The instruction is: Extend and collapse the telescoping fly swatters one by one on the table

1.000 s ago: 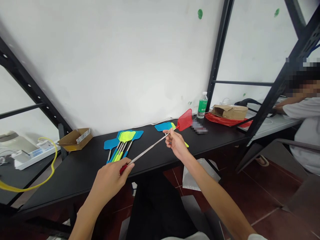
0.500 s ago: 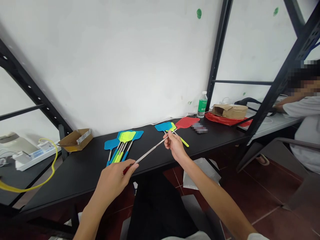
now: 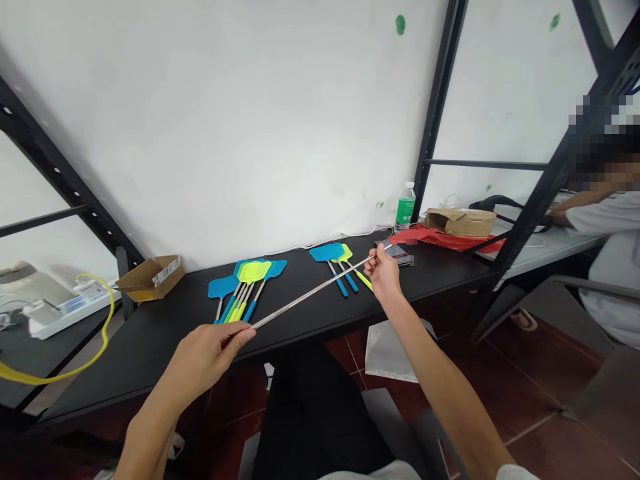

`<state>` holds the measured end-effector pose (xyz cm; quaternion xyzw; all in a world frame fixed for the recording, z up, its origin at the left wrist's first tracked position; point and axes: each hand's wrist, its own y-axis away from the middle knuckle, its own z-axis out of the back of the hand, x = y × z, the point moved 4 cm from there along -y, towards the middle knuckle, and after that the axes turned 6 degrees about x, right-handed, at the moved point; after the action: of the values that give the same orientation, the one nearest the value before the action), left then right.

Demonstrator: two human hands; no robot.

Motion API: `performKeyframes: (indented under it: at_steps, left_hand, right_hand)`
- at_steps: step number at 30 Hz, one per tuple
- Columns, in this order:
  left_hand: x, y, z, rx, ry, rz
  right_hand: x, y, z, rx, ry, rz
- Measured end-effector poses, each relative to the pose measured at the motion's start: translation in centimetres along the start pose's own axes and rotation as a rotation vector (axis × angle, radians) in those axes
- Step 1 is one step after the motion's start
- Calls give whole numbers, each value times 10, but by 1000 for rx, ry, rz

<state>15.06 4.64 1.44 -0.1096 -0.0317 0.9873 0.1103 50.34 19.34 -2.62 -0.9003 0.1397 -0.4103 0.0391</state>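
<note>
A red fly swatter [image 3: 320, 287] with a long silvery telescopic rod slants across in front of me, its rod drawn far out. My left hand [image 3: 213, 350] is closed round its handle end, which the fingers mostly hide. Near the red head, my right hand [image 3: 383, 270] pinches the rod. On the black table [image 3: 165, 340] to the left lies a pile of blue and yellow-green fly swatters [image 3: 255, 272]. Behind the rod, a smaller group of blue and yellow-green fly swatters [image 3: 327, 252] rests on the table, partly crossed by the rod.
A green-labelled bottle [image 3: 405, 207] stands by the wall. Right of it, a torn cardboard box [image 3: 460, 222] sits on red plastic. An open carton [image 3: 153, 280] and a power strip [image 3: 75, 313] are at left. Another person [image 3: 613, 247] sits at far right.
My hands have moved apart, the left down and left, the right up and right. The rod between them is visibly longer, and the red head has shifted right and tilted.
</note>
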Motion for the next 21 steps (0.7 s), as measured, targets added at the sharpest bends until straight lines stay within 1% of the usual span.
performKeyframes:
  at_steps: [7, 9, 12, 16, 19, 21]
  left_hand:
    - [34, 0, 4, 17, 70, 80]
    - [42, -1, 4, 32, 91, 90]
    - [53, 0, 4, 43, 107, 94]
    - [77, 5, 6, 15, 104, 149]
    - [100, 8, 6, -19, 121, 218]
    - [110, 9, 5, -34, 123, 222]
  right_hand:
    - [13, -19, 34, -125, -36, 21]
    - [14, -22, 41, -148, -21, 25]
    - [12, -25, 45, -150, 2, 27]
    - [12, -28, 53, -187, 15, 26]
    - [19, -31, 64, -215, 34, 46]
    - [24, -32, 70, -226, 33, 66]
